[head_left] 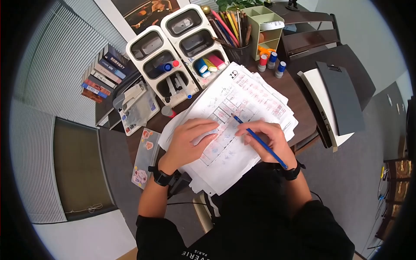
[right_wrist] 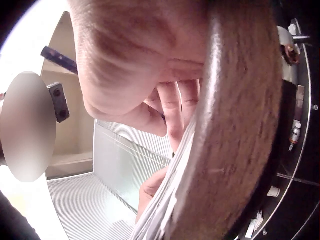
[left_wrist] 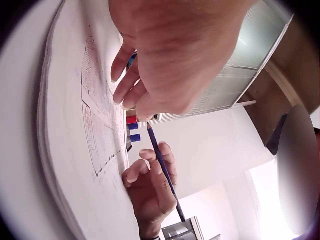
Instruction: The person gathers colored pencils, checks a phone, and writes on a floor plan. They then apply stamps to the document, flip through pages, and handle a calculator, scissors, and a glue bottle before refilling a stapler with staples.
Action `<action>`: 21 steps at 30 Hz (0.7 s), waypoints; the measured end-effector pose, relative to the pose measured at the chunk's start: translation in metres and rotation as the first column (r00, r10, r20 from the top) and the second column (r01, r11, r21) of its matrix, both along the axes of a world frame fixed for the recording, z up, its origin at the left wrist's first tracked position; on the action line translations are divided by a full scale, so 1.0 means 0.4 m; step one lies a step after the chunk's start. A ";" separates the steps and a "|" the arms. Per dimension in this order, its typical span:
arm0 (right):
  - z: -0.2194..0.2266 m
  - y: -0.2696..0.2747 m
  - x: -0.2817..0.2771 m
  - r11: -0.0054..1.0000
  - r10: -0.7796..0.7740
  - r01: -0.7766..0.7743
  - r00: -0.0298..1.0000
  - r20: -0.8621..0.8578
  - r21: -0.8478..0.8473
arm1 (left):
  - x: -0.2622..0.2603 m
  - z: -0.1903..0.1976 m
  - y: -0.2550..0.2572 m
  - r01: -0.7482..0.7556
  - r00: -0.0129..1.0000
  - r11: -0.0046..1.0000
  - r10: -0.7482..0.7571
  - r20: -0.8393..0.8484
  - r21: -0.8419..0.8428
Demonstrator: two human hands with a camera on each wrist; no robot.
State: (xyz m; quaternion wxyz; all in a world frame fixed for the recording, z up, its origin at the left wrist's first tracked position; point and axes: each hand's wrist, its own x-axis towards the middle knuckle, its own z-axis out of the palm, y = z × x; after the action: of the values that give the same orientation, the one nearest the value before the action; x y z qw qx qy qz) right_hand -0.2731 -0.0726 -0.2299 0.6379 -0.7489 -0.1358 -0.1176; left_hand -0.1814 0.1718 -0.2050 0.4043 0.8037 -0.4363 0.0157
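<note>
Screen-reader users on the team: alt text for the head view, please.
Over a stack of marked papers, a person's right hand holds a blue pencil; the left hand is open beside it. Beyond stand white organizers and a cup of pencils.

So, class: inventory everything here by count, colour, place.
Papers: one stack, white, centre
Table: one, brown, beneath papers
Pencil: one, blue, over papers
Organisers: two, white, behind papers
Pot: one, dark, beside organisers
Holder: one, green, beside pot
Capped cylinders: three, red and blue, right
Clipboard: one, grey, far right
Chair: one, brown, upper right
Books: several, mixed, left
Stickered case: one, clear, left
Picture: one, dark, top
Plant: one, green, top
Wristbands: two, black, wrists
Left hand: one, over papers
Right hand: one, fingers gripping pencil
</note>
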 end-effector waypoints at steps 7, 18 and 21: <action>-0.028 0.003 -0.010 0.974 -0.012 0.020 0.999 -0.034 0.227 | -0.007 0.011 0.001 -0.079 0.996 0.992 0.083 0.034 -0.101; 0.161 -0.091 0.094 0.949 -0.274 0.305 0.926 0.259 -0.085 | 0.008 0.004 0.017 -0.160 0.986 0.941 0.169 0.005 -0.298; 0.276 -0.095 0.216 0.871 -0.292 0.393 0.897 0.333 -0.294 | 0.005 0.010 0.017 -0.140 0.986 0.929 0.162 0.037 -0.343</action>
State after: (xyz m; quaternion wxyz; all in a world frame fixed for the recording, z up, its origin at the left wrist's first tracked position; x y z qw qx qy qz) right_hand -0.1868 -0.1106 -0.1194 0.4358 -0.8392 -0.1068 -0.3072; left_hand -0.1792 0.1785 -0.2010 0.5202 0.7522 -0.3767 0.1477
